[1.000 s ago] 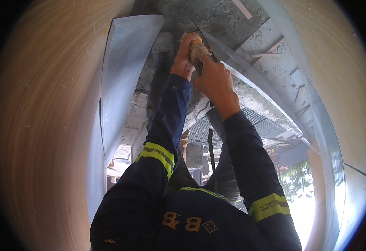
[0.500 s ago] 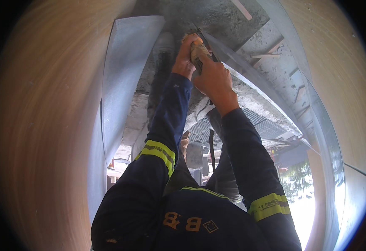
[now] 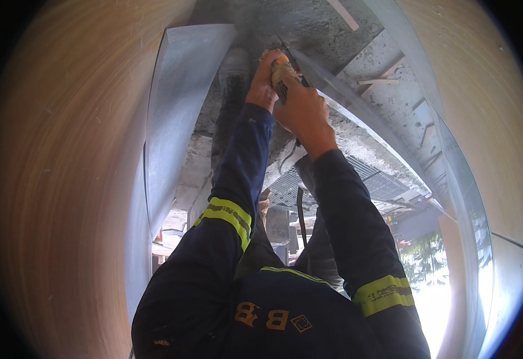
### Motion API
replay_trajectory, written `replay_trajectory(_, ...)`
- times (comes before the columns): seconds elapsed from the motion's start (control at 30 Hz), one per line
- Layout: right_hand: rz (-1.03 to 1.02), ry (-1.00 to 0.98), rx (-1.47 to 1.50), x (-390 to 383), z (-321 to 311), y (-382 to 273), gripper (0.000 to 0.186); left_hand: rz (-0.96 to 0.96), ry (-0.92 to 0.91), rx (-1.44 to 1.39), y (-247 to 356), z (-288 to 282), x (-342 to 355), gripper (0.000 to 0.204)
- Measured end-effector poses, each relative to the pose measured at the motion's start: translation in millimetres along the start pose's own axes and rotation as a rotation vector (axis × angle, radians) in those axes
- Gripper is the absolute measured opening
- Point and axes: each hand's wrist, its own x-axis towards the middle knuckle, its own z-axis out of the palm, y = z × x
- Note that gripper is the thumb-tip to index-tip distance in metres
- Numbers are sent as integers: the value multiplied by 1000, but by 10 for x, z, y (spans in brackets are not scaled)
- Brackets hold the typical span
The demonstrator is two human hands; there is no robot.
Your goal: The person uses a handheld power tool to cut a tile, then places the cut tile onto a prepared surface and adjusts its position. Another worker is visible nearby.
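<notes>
Both hands (image 3: 291, 99) grip a tan power tool (image 3: 282, 75) against rough grey concrete (image 3: 315, 24).

Broad curved wooden surfaces (image 3: 64, 197) close in well to the left and right of the hands. Just left of them stands a pale grey metal sheet (image 3: 178, 107); around and beyond them lies rough grey concrete (image 3: 315, 24). Below them a dark metal grating (image 3: 369, 179) shows, and bright daylight with trees (image 3: 429, 263) glares at lower right.

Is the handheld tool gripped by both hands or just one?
Both: the left hand and right hand close around the yellowish tool.
</notes>
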Motion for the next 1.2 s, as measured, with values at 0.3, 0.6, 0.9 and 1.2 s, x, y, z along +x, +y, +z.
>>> replay_trajectory(0.3,22,-61,-21,116,2,-25,64,-40,9,-50,-4,27,8,47)
replay_trajectory(0.6,49,-91,-59,236,33,-44,66,-32,-63,-62,6,-121,205,40)
replay_trajectory(0.9,52,-72,-62,120,-50,-81,64,46,-89,-43,-16,-95,-7,40)
replay_trajectory(1.2,-10,10,6,-132,-161,-29,66,27,-53,-39,6,97,-118,36)
